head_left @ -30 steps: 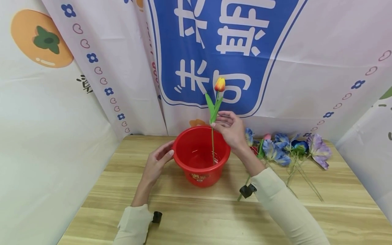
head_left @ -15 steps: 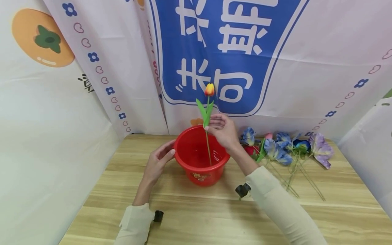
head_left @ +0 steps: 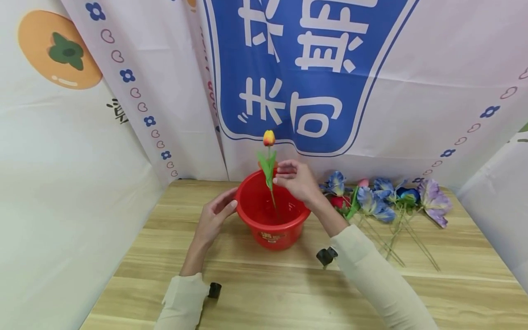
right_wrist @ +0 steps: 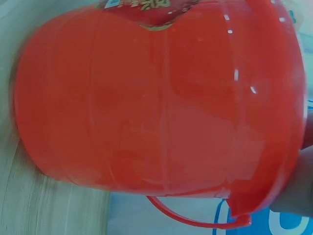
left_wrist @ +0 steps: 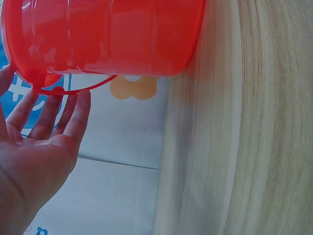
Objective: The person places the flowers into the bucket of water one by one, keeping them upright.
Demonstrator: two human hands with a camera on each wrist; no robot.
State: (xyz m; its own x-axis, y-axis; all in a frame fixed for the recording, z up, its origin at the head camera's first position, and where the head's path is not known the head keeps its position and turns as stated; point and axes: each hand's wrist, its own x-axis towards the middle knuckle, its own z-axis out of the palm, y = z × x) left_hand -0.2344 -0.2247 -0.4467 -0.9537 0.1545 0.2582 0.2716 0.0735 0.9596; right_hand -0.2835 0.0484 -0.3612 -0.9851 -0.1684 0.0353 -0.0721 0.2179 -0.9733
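A red plastic bucket (head_left: 274, 238) stands upright on the wooden table. My left hand (head_left: 212, 222) holds its left side, thumb at the rim. In the left wrist view the fingers of that hand (left_wrist: 44, 142) reach up to the bucket's thin handle (left_wrist: 73, 92). Over the bucket's opening, my right hand (head_left: 300, 184) pinches an artificial tulip (head_left: 269, 138) with a yellow-and-red head and green leaves. Its stem points down inside the bucket, head above the rim. In the right wrist view the bucket's wall (right_wrist: 146, 107) hides most of that hand.
Several artificial flowers lie at the table's back right, including blue blooms (head_left: 373, 204), a purple one (head_left: 434, 202) and a red rose (head_left: 339, 201), stems toward the front. A printed cloth (head_left: 412, 114) hangs behind the wooden table (head_left: 264, 293).
The right hand has moved left and down with the tulip, whose head sits lower and whose stem reaches deeper into the bucket. The left hand keeps its hold on the bucket.
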